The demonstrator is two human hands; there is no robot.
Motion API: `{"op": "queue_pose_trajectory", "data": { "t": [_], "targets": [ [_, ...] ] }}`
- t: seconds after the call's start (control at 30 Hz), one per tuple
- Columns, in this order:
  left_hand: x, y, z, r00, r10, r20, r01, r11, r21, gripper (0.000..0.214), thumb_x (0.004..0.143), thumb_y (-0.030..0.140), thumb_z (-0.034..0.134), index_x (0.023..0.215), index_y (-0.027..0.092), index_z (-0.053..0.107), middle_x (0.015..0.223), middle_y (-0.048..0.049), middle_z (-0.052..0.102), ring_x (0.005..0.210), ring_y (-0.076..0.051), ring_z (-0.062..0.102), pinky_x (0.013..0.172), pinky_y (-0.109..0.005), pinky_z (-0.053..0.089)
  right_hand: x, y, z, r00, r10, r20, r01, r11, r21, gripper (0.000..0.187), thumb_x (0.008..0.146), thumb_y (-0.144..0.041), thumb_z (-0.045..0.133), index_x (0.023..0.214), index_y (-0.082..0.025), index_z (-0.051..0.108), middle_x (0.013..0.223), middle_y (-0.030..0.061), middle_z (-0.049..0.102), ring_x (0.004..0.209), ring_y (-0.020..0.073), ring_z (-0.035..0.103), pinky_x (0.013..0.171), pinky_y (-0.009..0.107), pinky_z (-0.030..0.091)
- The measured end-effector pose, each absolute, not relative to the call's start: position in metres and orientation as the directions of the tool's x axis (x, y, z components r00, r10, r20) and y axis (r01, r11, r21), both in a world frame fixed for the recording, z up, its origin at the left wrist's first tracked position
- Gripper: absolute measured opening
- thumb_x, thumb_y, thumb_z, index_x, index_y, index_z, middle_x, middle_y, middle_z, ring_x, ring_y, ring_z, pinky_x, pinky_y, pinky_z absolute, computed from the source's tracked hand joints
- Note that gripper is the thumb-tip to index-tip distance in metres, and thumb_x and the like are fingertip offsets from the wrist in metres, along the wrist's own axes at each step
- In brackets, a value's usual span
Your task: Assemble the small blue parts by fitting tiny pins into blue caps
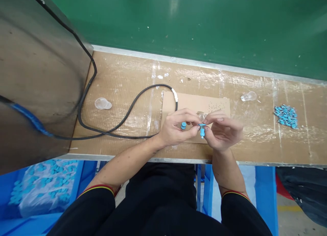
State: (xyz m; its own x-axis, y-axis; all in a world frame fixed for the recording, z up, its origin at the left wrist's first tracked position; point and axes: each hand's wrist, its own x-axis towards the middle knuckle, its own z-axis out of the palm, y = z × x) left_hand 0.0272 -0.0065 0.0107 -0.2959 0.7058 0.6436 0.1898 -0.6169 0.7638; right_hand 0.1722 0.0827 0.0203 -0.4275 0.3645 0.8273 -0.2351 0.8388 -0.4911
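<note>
My left hand and my right hand meet over a cardboard sheet, both closed in a pinch. Between their fingertips is a small blue plastic part with a flat top and a pale tip pointing toward me. Another small blue piece, with dark dots on its end, shows within the curl of my left fingers; whether they grip it is unclear. Just beyond the fingertips lies a round clear object, partly hidden by my hands.
A black cable loops across the bench and disappears behind my left hand. Clear plastic pieces lie to either side. Farther right is a pile of blue parts. A blue bin with bagged blue pieces stands below left.
</note>
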Motion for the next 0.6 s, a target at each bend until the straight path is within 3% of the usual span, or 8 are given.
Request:
{"op": "queue_pose_trajectory", "data": {
  "t": [0.37, 0.6],
  "targets": [
    [0.0304, -0.0075, 0.0096, -0.324, 0.717, 0.617, 0.109, -0.62, 0.777, 0.003, 0.091, 0.018, 0.076, 0.091, 0.021, 0.076, 0.084, -0.0012, 0.078, 0.076, -0.01, 0.073, 0.068, -0.02, 0.058, 0.1701, 0.0796, 0.0219, -0.442, 0.389, 0.808, -0.282, 0.795, -0.537, 0.042, 0.095, -0.013, 0.067, 0.133, -0.028, 0.057, 0.082, -0.0031, 0.067, 0.065, 0.0131, 0.066, 0.06, 0.027, 0.059],
    [0.0339, -0.0075, 0.0059, -0.332, 0.768, 0.548, 0.014, -0.577, 0.817, 0.006, 0.092, 0.025, 0.077, 0.089, 0.02, 0.078, 0.085, -0.0038, 0.08, 0.073, -0.011, 0.073, 0.066, -0.022, 0.058, 0.1766, 0.0826, 0.0187, -0.441, 0.398, 0.804, -0.233, 0.815, -0.531, 0.054, 0.094, -0.021, 0.072, 0.141, -0.035, 0.049, 0.084, -0.0047, 0.07, 0.064, 0.0143, 0.067, 0.059, 0.029, 0.059]
  ]
}}
